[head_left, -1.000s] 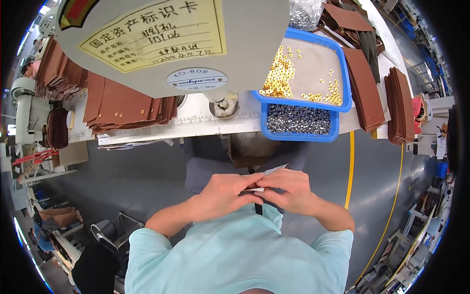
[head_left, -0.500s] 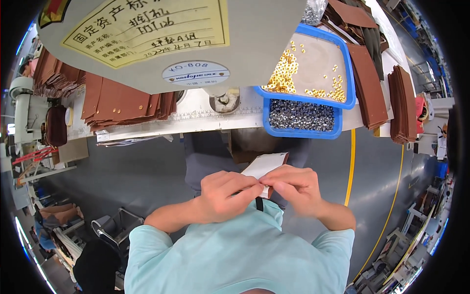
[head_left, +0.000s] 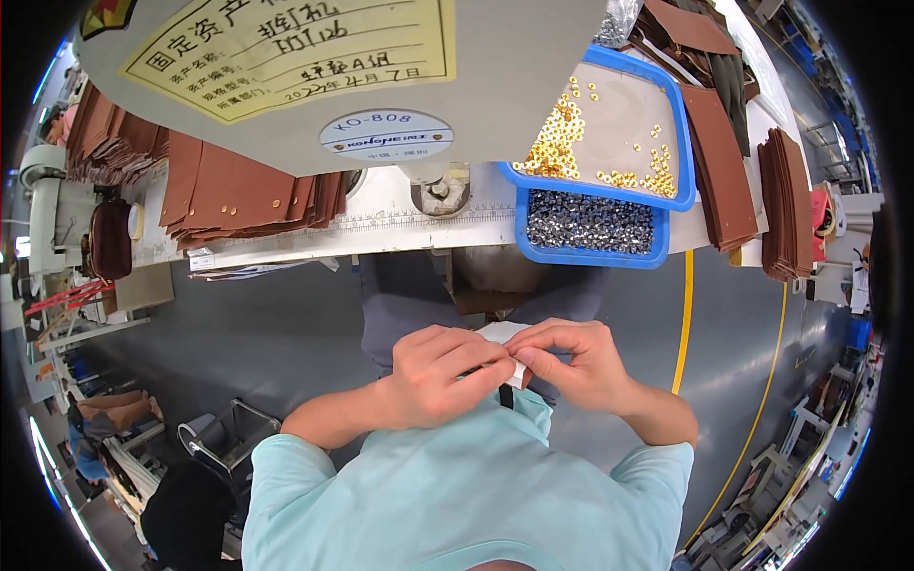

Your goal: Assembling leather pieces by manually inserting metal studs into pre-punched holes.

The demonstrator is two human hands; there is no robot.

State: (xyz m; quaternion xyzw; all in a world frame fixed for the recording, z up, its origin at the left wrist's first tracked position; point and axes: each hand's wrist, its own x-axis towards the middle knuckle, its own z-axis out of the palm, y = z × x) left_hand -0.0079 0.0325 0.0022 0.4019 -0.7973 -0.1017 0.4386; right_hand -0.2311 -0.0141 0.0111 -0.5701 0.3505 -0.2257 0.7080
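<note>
Close to my body, above my lap, both hands meet over a small panel (head_left: pixel 497 331) with a white face; a bit of brown shows at its near end. My left hand (head_left: pixel 443 376) is closed, its thumb and fingers pinching the panel from the left. From the right, the thumb and forefinger of my right hand (head_left: pixel 579 369) pinch the same near end, and the fingertips of both hands almost touch. The fingers cover most of the panel, and whether a small part sits between them cannot be made out.
A grey machine (head_left: pixel 286 95) with a yellow label overhangs the white worktable (head_left: pixel 390 228). Blue trays hold gold rings (head_left: pixel 562 138) and dark metal studs (head_left: pixel 590 226). Brown leather pieces (head_left: pixel 228 186) lie stacked at left, with more strips (head_left: pixel 786 205) at right.
The panel's far part has tipped or dropped, so less of its white face shows. My hands stay closed on its near end and have hardly moved.
</note>
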